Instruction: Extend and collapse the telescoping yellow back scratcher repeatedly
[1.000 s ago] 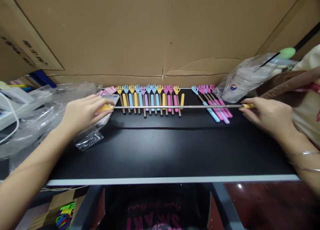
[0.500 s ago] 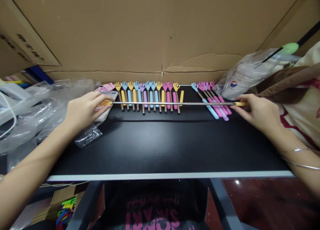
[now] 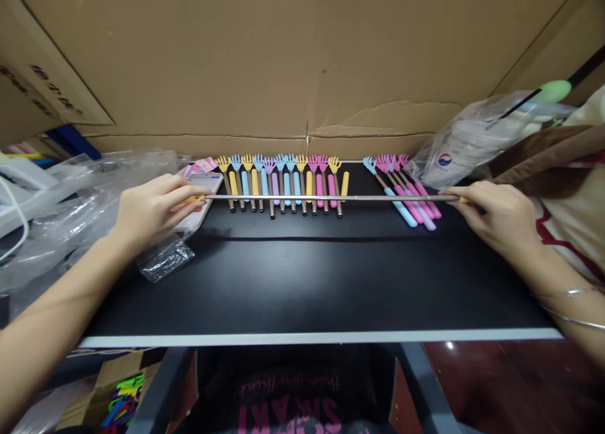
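Observation:
A telescopic back scratcher [image 3: 302, 198] stretches level across the view, its thin metal rod drawn out long above the black table. My left hand [image 3: 149, 207] pinches its yellow left end, and my right hand [image 3: 496, 217] is closed around the yellow right end; the fingers hide most of both. Behind the rod lies a row of short back scratchers and loose handle grips [image 3: 286, 188] in yellow, blue, purple and pink. To the right, several assembled back scratchers [image 3: 401, 191] with blue, pink and purple handles lie together at a slant.
Clear plastic bags [image 3: 94, 201] cover the left side, beside a phone [image 3: 205, 182] under my left hand. A bag with a white cup [image 3: 466, 147] stands back right, near a person's sleeve. Cardboard [image 3: 236, 62] walls the back; the table's pale front edge [image 3: 321, 339] crosses below.
My hands have moved farther apart, the right one rightward and the left slightly leftward. The back scratcher's metal rod now shows longer between them.

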Motion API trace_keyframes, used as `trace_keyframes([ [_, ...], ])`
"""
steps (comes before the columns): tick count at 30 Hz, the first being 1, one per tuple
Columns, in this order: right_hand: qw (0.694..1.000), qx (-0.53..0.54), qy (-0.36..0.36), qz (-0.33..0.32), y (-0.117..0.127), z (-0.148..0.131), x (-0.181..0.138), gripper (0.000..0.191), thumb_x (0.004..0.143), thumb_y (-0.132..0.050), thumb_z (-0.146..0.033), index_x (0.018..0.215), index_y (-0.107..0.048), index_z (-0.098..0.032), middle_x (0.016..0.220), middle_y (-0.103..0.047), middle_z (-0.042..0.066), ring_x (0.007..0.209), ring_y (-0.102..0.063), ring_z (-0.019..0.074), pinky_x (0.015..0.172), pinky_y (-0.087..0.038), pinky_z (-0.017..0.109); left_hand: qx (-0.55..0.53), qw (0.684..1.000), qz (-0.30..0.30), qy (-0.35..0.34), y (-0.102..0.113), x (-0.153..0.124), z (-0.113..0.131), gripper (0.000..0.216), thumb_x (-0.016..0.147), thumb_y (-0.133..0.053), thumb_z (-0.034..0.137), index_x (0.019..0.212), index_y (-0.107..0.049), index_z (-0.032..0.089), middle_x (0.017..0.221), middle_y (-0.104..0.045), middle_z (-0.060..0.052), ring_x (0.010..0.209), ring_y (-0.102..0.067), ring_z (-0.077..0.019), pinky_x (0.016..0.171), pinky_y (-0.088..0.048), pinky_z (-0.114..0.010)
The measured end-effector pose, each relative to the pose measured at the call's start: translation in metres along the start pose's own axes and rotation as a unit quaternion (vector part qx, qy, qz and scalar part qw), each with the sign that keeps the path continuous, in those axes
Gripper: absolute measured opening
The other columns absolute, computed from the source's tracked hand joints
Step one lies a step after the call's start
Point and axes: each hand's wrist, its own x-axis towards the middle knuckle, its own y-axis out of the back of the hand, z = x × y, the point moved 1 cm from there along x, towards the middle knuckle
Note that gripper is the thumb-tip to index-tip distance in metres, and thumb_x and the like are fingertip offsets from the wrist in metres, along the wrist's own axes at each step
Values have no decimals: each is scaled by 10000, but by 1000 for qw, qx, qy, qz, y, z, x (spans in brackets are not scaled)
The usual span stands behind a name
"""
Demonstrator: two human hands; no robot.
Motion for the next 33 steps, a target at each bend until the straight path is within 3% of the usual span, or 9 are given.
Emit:
trace_keyframes([
  [7,999,-33,-12,-4,7,-17,3,308,908,-457,-269,1064,-713,-194,730,-664,51,653,-541,128,589,-327,236,13,1000,18,6,-3,8,0,202,931,-506,311,1067,-654,289,825,-642,9,770,-550,-143,566,-380,-222],
  [11,999,-11,37,10,12,-40,14,318,929,-442,-306,1065,-717,-222,772,-704,33,643,-572,104,540,-308,220,-24,999,16,-39,-2,22,22,207,937,-493,320,1033,-673,283,791,-657,18,752,-580,-132,574,-391,-226],
  [19,990,46,117,68,22,-87,38,290,945,-436,-310,1047,-689,-213,881,-732,5,731,-658,111,551,-348,214,-80,995,50,-35,8,53,67,240,936,-478,351,991,-699,274,775,-663,-2,697,-601,-142,530,-350,-249],
  [23,991,48,108,56,24,-104,49,276,948,-433,-322,1029,-677,-222,838,-729,-6,667,-648,112,510,-312,233,-107,994,37,-2,9,65,84,291,955,-437,359,972,-706,249,751,-647,-12,671,-586,-145,535,-339,-254],
  [33,987,82,139,20,27,-156,60,279,951,-423,-364,1029,-658,-235,784,-718,-8,553,-600,93,457,-194,257,-164,986,6,-16,8,81,130,315,959,-414,410,947,-683,247,738,-643,10,660,-598,-140,522,-331,-263],
])
